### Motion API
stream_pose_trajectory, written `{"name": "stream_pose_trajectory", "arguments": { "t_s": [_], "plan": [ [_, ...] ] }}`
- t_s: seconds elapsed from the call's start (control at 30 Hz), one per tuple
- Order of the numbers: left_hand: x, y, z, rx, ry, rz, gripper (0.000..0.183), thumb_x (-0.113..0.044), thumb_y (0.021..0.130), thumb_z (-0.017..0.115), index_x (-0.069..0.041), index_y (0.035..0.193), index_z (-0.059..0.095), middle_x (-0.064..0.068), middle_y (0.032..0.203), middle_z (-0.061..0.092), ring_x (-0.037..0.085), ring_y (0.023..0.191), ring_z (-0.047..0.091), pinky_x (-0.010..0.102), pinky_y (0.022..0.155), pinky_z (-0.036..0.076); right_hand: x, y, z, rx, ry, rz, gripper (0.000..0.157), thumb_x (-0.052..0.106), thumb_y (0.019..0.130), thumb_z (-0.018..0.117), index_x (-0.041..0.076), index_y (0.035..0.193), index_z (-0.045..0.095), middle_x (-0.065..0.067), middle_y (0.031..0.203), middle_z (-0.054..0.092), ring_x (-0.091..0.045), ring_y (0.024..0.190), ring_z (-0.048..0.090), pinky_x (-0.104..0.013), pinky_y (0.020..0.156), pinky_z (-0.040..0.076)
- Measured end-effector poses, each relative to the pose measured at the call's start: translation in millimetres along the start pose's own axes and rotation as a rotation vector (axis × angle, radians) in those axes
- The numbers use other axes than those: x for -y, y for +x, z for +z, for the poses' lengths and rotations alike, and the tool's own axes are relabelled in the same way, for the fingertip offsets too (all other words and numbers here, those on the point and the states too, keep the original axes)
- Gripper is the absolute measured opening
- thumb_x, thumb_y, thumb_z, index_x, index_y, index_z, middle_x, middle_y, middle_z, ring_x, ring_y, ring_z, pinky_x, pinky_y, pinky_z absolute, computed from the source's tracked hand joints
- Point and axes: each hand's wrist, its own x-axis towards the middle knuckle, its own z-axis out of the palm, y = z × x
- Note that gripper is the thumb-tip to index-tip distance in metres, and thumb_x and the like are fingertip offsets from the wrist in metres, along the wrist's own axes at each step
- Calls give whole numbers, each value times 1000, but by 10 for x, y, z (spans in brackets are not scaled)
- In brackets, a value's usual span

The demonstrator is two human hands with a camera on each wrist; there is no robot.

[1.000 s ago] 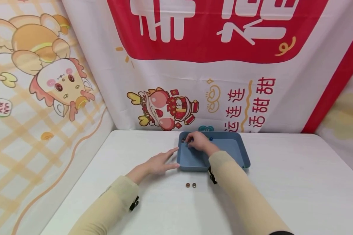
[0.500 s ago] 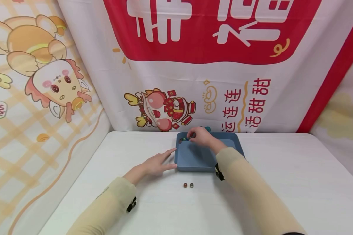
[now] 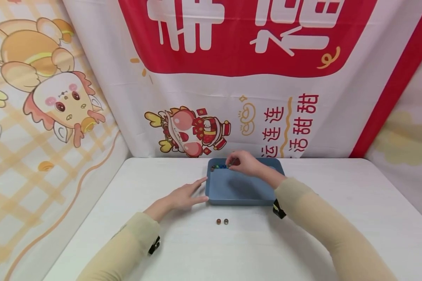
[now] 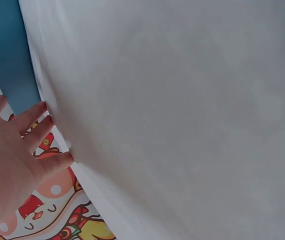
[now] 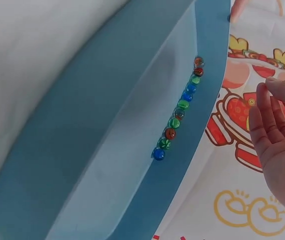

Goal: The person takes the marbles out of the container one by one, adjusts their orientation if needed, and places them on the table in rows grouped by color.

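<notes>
A blue tray stands near the back of the white table. In the right wrist view, several glass marbles, blue, green and reddish-brown, sit in a row along its far wall. My left hand is spread at the tray's left end, with finger and thumb tips right at the side; in the left wrist view this hand has its fingers apart. My right hand is over the far part of the tray, at the right end of the visible row. Its fingers bend loosely with nothing seen between them.
Two loose marbles, one reddish-brown and one greyish, lie side by side on the white table in front of the tray. A printed cloth hangs right behind the tray.
My right hand has shifted right along the tray's far wall, uncovering more of the marble row. The left hand keeps its place at the tray's side. The head view has turned slightly right.
</notes>
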Motion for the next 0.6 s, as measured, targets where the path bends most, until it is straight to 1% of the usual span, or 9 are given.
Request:
{"name": "stream_pose_trajectory", "arguments": {
  "t_s": [0.17,0.37,0.47,0.6],
  "plan": [
    [-6,-8,-2,4,-6,-7,77,-62,91,53,-39,155,17,5,155,33,34,140,30,58,110,24,58,-157,-28,17,51,-13,11,4,89,70,7,99,69,0,92,65,-14,82,60,-29,76,53],
    [-16,-11,-1,12,-15,-18,78,-63,91,54,-40,155,17,5,155,32,34,141,28,59,111,22,153,-375,-10,47,132,-67,13,2,89,70,11,97,68,0,95,65,-14,85,61,-27,76,54],
    [-12,-4,0,10,-15,-13,78,-63,91,53,-39,155,17,5,155,32,35,141,27,60,111,22,195,-486,8,60,160,-90,12,2,89,69,11,98,68,0,96,65,-14,86,62,-27,76,54],
    [-15,-5,-2,8,-6,-12,78,-63,91,53,-39,155,16,5,155,33,35,141,28,60,111,22,208,-628,52,64,199,-111,11,2,89,69,7,100,67,0,97,65,-15,86,62,-26,76,55]
  ]
}}
